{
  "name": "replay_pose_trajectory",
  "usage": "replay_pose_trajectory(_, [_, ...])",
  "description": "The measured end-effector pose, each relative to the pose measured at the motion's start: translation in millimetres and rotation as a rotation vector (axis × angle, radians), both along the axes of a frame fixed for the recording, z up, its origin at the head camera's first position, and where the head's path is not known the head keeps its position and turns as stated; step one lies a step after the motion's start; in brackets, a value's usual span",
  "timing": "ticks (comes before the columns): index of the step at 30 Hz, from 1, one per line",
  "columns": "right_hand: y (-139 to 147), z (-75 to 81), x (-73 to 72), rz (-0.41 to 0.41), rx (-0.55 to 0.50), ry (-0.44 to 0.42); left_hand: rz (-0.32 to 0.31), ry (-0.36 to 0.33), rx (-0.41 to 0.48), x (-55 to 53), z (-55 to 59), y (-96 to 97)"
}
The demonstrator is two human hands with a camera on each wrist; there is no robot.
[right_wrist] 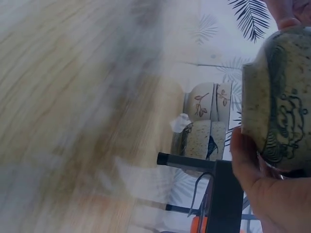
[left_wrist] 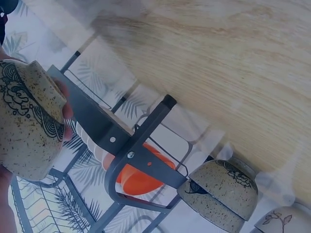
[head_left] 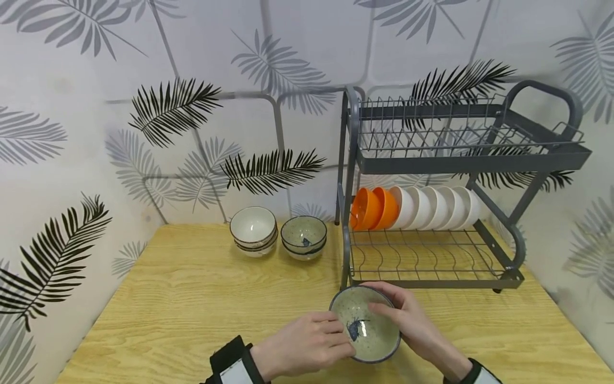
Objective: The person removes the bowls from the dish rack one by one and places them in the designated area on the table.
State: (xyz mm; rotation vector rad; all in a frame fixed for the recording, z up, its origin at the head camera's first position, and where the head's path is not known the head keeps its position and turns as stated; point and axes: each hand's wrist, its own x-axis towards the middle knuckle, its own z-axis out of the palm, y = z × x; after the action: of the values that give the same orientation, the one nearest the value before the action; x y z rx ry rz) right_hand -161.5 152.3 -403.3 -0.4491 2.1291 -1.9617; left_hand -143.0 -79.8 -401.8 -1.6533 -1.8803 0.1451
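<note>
Both hands hold a speckled grey-green bowl (head_left: 371, 341) with a dark blue rim and a blue motif inside, in front of the rack. My left hand (head_left: 314, 341) grips its left rim, the fingers over the edge. On the right side, my right hand (head_left: 400, 314) has its thumb inside the bowl and its fingers around the outside. In the left wrist view the bowl's outer wall (left_wrist: 29, 121) shows dark wave patterns and a foot ring. The right wrist view shows the same bowl (right_wrist: 286, 97) lifted off the table, fingers against its underside.
A two-tier grey dish rack (head_left: 436, 284) stands at the right; its lower tier holds orange bowls (head_left: 366, 210) and several white bowls (head_left: 434, 208). At the back are stacked white bowls (head_left: 253, 226) and stacked speckled bowls (head_left: 304, 234). Wooden table (head_left: 192, 298) lies beneath; a patterned wall stands behind.
</note>
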Motion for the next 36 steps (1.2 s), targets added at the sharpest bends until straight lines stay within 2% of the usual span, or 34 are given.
replay_pose_trajectory(5, [-3, -1.1, 3.1, -0.070, -0.032, -0.033, 0.005, -0.029, 0.006, 0.6, 0.2, 1.8])
replay_pose_trajectory(11, [-10, 2.9, 8.7, -0.243, -0.065, -0.130, 0.029, 0.019, -0.043, 0.0, 1.5, 4.7])
replay_pose_trajectory(16, [-13, 7.6, 10.1, -0.315, -0.074, -0.125, 0.036, 0.012, -0.047, -0.2, 1.3, 5.7])
replay_pose_trajectory(22, [-16, 11.9, 10.9, -0.307, -0.086, -0.148, 0.029, -0.008, -0.043, -1.5, -0.5, 5.6])
replay_pose_trajectory(27, [-17, 12.9, 11.8, -0.303, -0.092, -0.152, 0.026, 0.037, -0.047, -1.7, -1.6, 5.2])
replay_pose_trajectory(30, [-18, 13.5, 11.8, -0.294, -0.098, -0.149, 0.031, 0.038, -0.033, -0.4, -1.1, 3.3])
replay_pose_trajectory(36, [-17, 14.2, 12.0, -0.228, -0.108, -0.133, 0.027, -0.001, 0.008, 2.1, 1.2, 0.3])
